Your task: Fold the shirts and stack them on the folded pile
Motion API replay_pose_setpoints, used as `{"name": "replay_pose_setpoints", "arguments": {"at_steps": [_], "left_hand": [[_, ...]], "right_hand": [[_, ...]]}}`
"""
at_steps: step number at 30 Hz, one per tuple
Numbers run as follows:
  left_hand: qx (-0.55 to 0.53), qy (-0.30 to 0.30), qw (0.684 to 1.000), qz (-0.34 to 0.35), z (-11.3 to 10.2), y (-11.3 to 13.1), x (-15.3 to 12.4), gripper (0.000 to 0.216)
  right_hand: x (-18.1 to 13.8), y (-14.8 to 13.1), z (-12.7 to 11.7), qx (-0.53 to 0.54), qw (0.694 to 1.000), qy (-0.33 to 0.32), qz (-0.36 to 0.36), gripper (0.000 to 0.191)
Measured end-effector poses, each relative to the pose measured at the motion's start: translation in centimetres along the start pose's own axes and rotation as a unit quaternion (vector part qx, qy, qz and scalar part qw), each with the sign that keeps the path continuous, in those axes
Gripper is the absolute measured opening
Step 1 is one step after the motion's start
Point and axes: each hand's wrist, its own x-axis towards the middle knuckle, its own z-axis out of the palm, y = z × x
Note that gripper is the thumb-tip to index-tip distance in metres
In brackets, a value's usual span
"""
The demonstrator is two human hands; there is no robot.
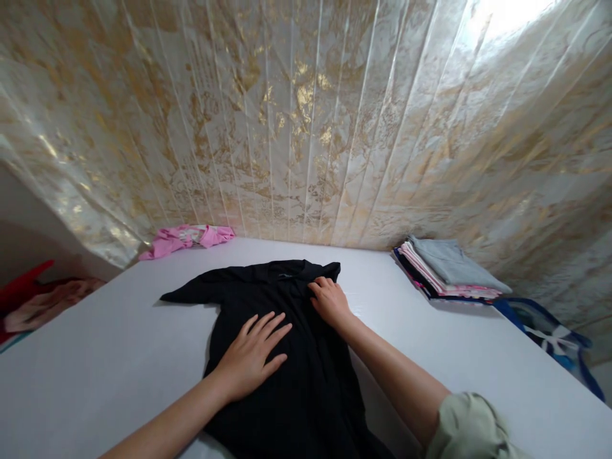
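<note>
A black T-shirt (pixel 282 389) lies spread on the white table, its collar at the far end and one sleeve stretched out to the left. My left hand (pixel 253 354) rests flat on the chest of the shirt, fingers spread. Up by the right shoulder, my right hand (pixel 329 302) has its fingers curled over the dark cloth and appears to pinch it; the fingertips are partly hidden. The right sleeve looks bunched or folded in beside that hand. The shirt's lower end runs out of view at the bottom.
A stack of folded clothes (pixel 449 271) sits at the table's back right, beside a blue-edged see-through bag (pixel 549 338). Crumpled pink cloth (pixel 186 239) lies at the back left. Red and pale garments (pixel 48 299) are beyond the left edge. A gold-patterned curtain (pixel 306 127) hangs behind the white table (pixel 115 357).
</note>
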Motion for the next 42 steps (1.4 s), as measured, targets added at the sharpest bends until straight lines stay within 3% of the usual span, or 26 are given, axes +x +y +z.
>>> {"name": "replay_pose_setpoints", "arguments": {"at_steps": [4,5,6,7,8,11,13,15,17,20,23,26,29,32,37,39,42], "left_hand": [[-0.011,-0.010,1.000,-0.006,0.0,-0.1,-0.1,0.053],[-0.016,-0.008,1.000,-0.006,0.1,-0.2,-0.1,0.054],[-0.021,-0.007,1.000,-0.005,0.1,-0.2,-0.2,0.054],[-0.028,-0.005,1.000,-0.006,0.2,-0.3,-0.2,0.054],[-0.036,-0.003,0.999,-0.006,0.2,-0.3,-0.2,0.054],[-0.079,-0.005,0.997,-0.006,-0.3,-0.5,0.0,0.050],[-0.131,0.002,0.991,-0.015,-1.1,-0.8,0.7,0.042],[-0.177,0.033,0.983,-0.033,-2.2,-1.5,2.0,0.035],[-0.184,0.081,0.978,-0.055,-3.3,-2.7,4.0,0.033],[-0.115,0.115,0.982,-0.099,-3.9,-5.0,7.4,0.029],[-0.024,0.083,0.984,-0.156,-3.1,-6.9,10.1,0.031],[0.021,0.049,0.983,-0.178,-2.0,-7.5,11.4,0.031],[0.013,0.063,0.981,-0.184,-1.8,-7.5,12.6,0.016],[-0.007,0.105,0.972,-0.208,-2.9,-8.1,14.8,0.014],[-0.009,0.226,0.937,-0.266,-4.4,-9.1,18.8,0.044],[-0.002,0.227,0.940,-0.256,-3.3,-8.7,18.8,0.051],[0.009,0.169,0.959,-0.227,-0.6,-7.7,16.9,0.039]], "right_hand": [[2.7,4.1,-0.8,0.038,0.996,0.040,0.075,0.023],[3.0,5.9,-1.4,0.052,0.990,0.058,0.117,0.023],[3.0,7.8,-2.1,0.142,0.962,0.093,0.216,0.018],[2.6,9.7,-2.8,0.232,0.913,0.126,0.311,0.014],[1.9,11.6,-3.4,0.250,0.894,0.139,0.345,0.016],[-1.5,15.9,-4.6,0.248,0.872,0.142,0.397,0.017],[-3.7,17.2,-4.8,0.230,0.865,0.154,0.418,0.024],[-4.8,17.1,-4.7,0.176,0.882,0.187,0.395,0.036],[-4.6,15.8,-4.4,0.105,0.922,0.196,0.317,0.042],[-2.3,12.2,-3.3,0.046,0.980,0.099,0.164,0.033],[0.4,8.5,-1.4,0.003,0.997,0.009,0.078,0.031],[1.8,6.8,0.8,-0.079,0.993,-0.027,0.084,0.030],[1.9,6.8,2.5,-0.137,0.986,-0.006,0.096,0.031],[1.5,7.1,3.3,-0.152,0.984,0.025,0.094,0.032],[1.2,7.1,3.3,-0.138,0.982,0.071,0.111,0.043],[1.2,7.0,3.3,-0.138,0.981,0.073,0.115,0.043],[1.1,7.0,3.4,-0.141,0.981,0.071,0.113,0.040]]}}
